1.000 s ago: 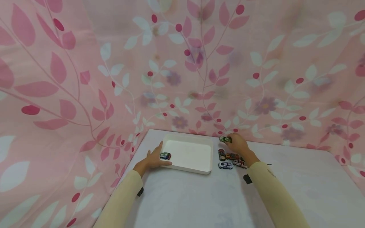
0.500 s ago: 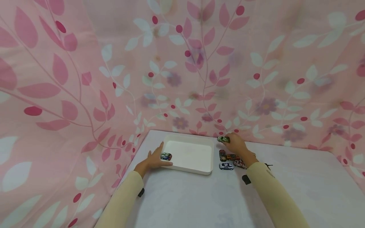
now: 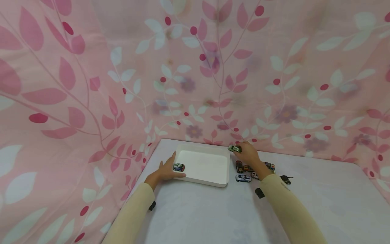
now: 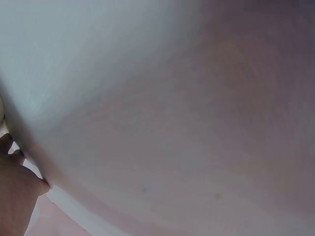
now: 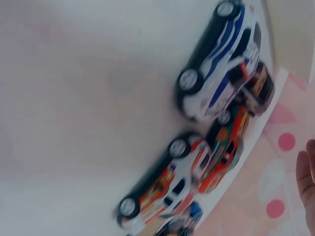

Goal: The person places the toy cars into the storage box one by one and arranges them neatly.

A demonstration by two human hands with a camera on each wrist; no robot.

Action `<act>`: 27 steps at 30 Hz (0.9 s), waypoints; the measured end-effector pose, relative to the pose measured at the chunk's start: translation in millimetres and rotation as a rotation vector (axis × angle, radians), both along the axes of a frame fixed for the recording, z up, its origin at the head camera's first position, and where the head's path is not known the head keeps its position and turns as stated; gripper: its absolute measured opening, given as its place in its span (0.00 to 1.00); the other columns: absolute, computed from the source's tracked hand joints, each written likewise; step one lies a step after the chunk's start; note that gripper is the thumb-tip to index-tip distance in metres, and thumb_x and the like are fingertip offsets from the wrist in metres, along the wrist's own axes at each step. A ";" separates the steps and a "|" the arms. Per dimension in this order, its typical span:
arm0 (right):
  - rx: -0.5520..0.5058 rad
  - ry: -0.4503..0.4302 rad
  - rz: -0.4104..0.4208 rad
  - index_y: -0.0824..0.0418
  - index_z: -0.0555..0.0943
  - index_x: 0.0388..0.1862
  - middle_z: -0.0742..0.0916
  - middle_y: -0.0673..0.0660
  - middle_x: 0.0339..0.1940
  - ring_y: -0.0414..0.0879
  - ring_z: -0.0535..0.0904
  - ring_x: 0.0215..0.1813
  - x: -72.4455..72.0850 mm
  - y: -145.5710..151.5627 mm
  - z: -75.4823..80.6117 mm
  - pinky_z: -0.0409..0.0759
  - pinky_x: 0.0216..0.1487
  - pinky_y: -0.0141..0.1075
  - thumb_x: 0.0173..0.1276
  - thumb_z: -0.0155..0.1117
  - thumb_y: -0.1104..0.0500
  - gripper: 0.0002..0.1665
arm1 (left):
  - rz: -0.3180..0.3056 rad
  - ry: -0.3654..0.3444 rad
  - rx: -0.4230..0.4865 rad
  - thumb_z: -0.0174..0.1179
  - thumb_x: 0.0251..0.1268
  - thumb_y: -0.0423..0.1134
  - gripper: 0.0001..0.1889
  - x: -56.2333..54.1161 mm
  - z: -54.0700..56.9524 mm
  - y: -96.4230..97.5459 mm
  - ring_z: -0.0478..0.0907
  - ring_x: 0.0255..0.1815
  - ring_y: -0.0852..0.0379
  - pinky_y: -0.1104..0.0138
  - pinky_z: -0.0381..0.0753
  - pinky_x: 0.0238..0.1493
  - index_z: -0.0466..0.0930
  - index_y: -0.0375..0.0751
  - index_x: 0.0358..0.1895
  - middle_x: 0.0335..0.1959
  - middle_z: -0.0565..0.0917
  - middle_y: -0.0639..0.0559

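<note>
My right hand (image 3: 250, 155) pinches a green-and-white toy car (image 3: 234, 148) near the back right corner of a shallow white tray (image 3: 199, 182). My left hand (image 3: 165, 171) rests at the tray's left front corner, fingers stretched along the side and thumb along the front. A blue, green and white toy car (image 3: 178, 167) sits inside the tray by that hand. In the left wrist view, the fingertips of the left hand (image 4: 17, 191) lie right at the edge of a pale surface. At the right wrist view's edge, part of the right hand (image 5: 306, 182) shows; its held car is out of that view.
Right of the tray are a white-and-blue toy car (image 3: 243, 178), a dark red one (image 3: 239, 166) and a red-and-white one (image 5: 165, 184). An orange-and-green car (image 5: 227, 153) touches the group. Farther right sits a black object with a thin rod (image 3: 285, 179). Patterned pink cloth (image 3: 195, 84) hangs behind.
My right hand has carried the green-and-white car left, up to the tray's back right corner. More of the cars behind the right arm shows now. The left hand has kept its place.
</note>
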State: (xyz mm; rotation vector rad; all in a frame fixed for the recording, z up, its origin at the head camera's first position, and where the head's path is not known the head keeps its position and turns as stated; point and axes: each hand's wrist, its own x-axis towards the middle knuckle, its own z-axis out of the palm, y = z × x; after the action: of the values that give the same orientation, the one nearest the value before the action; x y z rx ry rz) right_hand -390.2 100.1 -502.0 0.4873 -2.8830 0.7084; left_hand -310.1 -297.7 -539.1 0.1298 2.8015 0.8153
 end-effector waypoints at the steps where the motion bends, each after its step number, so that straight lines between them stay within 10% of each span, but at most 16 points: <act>1: -0.008 0.010 0.000 0.66 0.81 0.56 0.84 0.65 0.50 0.56 0.80 0.46 0.3 -3.6 0.3 0.83 0.49 0.51 0.65 0.69 0.52 0.26 | 0.002 -0.001 -0.002 0.67 0.43 0.73 0.71 0.2 -0.1 -0.2 0.46 0.82 0.42 0.36 0.28 0.75 0.30 0.45 0.81 0.81 0.50 0.42; 27: -0.064 -0.071 0.089 0.62 0.83 0.50 0.83 0.58 0.46 0.49 0.79 0.43 4.9 -86.9 -13.5 0.81 0.48 0.47 0.65 0.68 0.51 0.20 | -0.015 0.000 0.043 0.69 0.44 0.71 0.70 0.5 2.5 -0.1 0.44 0.82 0.44 0.38 0.29 0.76 0.30 0.44 0.81 0.82 0.47 0.43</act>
State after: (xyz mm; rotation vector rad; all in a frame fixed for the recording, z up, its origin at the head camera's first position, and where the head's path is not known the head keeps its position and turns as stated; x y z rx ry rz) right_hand -385.4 13.3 -515.5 0.5975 -2.9090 0.8450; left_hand -309.6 -297.8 -536.5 0.1581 2.7801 0.8725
